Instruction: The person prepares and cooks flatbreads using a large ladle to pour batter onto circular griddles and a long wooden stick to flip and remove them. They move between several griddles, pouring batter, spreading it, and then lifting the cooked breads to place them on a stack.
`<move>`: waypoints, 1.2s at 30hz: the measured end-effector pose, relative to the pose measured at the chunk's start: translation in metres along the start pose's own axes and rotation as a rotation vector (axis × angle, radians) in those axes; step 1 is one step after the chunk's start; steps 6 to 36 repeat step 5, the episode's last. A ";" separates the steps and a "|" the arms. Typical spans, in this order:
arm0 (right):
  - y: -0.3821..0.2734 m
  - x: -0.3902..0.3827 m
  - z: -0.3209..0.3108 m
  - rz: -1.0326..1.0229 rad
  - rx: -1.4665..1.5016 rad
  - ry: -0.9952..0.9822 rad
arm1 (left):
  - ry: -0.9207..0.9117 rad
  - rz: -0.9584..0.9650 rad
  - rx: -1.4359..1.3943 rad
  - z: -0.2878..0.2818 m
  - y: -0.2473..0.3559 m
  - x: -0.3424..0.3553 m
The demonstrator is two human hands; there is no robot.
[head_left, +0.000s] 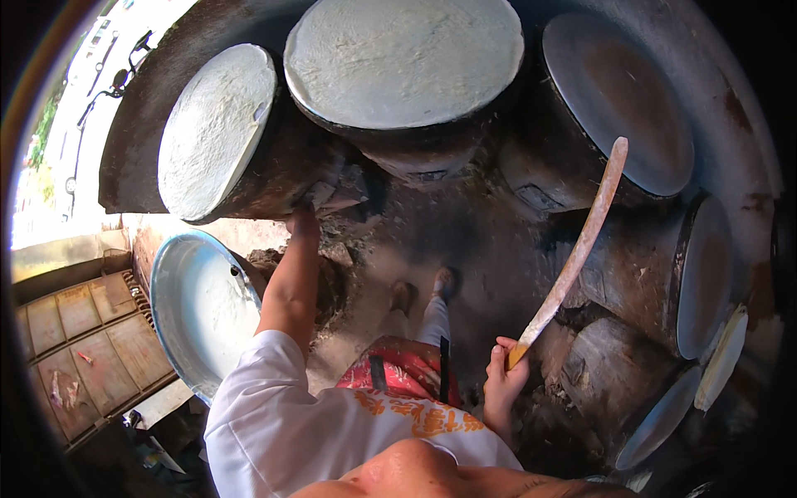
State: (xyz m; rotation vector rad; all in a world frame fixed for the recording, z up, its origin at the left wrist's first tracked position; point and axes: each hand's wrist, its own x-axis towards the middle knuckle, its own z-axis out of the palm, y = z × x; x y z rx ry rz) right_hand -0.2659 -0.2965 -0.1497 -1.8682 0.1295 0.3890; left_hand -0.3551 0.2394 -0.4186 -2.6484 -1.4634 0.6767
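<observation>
In my right hand is the yellowish lower end of a long, slightly curved wooden scraper. Its blade, smeared pale, points up and away toward the far right. My left hand reaches to the lower side of the left drum stove, beside a grey angular piece; its fingers are lost in shadow. A pale layer of batter covers the left round griddle and the middle griddle. Brown and uncoated, the right griddle sits beyond the scraper's tip.
Near my left arm stands a wide basin holding white batter. More drum stoves with round tops line the right side, next to a pale flat disc. A tiled surface lies far left. Both my feet are on the dusty floor.
</observation>
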 end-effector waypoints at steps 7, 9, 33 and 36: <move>-0.010 0.001 0.003 0.167 0.128 0.056 | -0.122 0.113 0.326 -0.024 0.038 -0.009; -0.010 0.001 0.003 0.167 0.128 0.056 | -0.122 0.113 0.326 -0.024 0.038 -0.009; -0.010 0.001 0.003 0.167 0.128 0.056 | -0.122 0.113 0.326 -0.024 0.038 -0.009; -0.010 0.001 0.003 0.167 0.128 0.056 | -0.122 0.113 0.326 -0.024 0.038 -0.009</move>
